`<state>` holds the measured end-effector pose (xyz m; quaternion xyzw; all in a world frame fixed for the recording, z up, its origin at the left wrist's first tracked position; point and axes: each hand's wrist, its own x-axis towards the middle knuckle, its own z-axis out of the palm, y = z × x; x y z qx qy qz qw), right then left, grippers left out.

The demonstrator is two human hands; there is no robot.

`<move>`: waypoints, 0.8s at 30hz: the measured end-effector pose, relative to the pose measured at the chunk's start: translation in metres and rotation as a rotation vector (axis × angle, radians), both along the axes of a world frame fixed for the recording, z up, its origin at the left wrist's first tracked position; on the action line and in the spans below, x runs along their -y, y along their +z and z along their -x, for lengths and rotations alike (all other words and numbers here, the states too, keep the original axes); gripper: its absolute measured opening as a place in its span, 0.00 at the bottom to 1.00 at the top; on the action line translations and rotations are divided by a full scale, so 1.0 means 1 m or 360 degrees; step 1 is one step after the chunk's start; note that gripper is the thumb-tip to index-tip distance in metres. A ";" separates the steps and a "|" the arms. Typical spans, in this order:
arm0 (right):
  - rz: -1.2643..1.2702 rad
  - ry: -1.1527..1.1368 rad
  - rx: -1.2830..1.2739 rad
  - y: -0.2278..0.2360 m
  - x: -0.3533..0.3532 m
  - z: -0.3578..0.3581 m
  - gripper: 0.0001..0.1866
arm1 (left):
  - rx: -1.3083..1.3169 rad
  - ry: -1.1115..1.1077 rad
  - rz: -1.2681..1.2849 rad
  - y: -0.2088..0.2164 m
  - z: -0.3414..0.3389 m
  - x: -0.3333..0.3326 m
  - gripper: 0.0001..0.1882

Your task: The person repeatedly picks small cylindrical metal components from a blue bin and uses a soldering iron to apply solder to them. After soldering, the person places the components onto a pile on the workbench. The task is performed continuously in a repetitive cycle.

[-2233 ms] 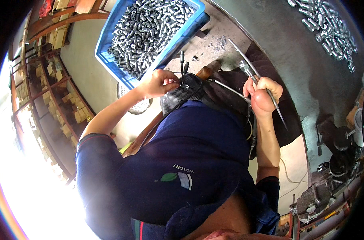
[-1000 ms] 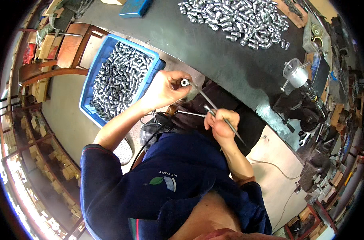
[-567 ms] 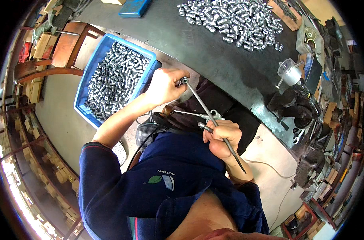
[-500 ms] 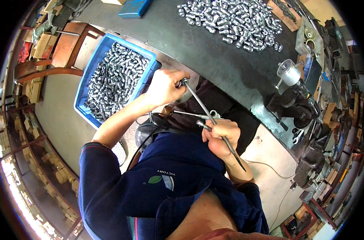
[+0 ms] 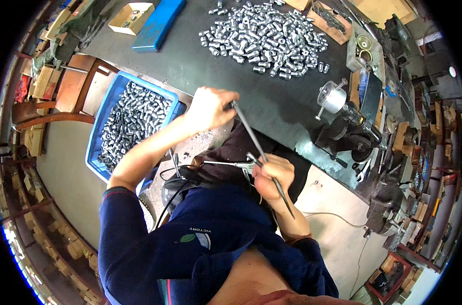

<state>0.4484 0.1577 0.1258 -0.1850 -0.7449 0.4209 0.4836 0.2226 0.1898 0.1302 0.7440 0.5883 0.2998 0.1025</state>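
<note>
My left hand (image 5: 210, 109) is closed at the far end of a long, thin metal rod (image 5: 249, 127). Something small, dark and metallic shows at its fingertips, though the fingers hide most of it. My right hand (image 5: 278, 175) wraps round the same rod lower down, and the rod's pointed end sticks out below the fist. A second, shorter rod-like piece (image 5: 253, 159) also pokes out of the right fist on its left side. Both hands are above my lap, near the edge of the dark workbench (image 5: 190, 71).
A blue bin (image 5: 92, 145) full of metal fittings stands left of my arm. More fittings (image 5: 266, 40) are heaped on the bench. A clamped fixture with a silver cylinder (image 5: 333, 100) sits at right. Left of the heap lie a blue case (image 5: 159, 25) and a small open box (image 5: 127, 23).
The view has shifted, so the bench, heap and bin appear further left and lower. Both hands keep their grip on the rod, with little visible change between them.
</note>
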 end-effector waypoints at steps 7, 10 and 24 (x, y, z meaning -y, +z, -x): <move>0.0225 0.0062 -0.0081 0.015 0.016 0.001 0.14 | 0.1114 0.0085 -0.0022 0.030 0.014 -0.136 0.17; 0.0276 -0.0005 -0.0073 0.008 0.023 0.005 0.14 | 0.1607 0.0025 -0.0237 0.053 0.022 -0.133 0.18; 0.0617 0.0267 -0.0194 -0.003 0.028 0.020 0.29 | 0.0119 0.1042 0.0804 -0.104 0.227 0.167 0.19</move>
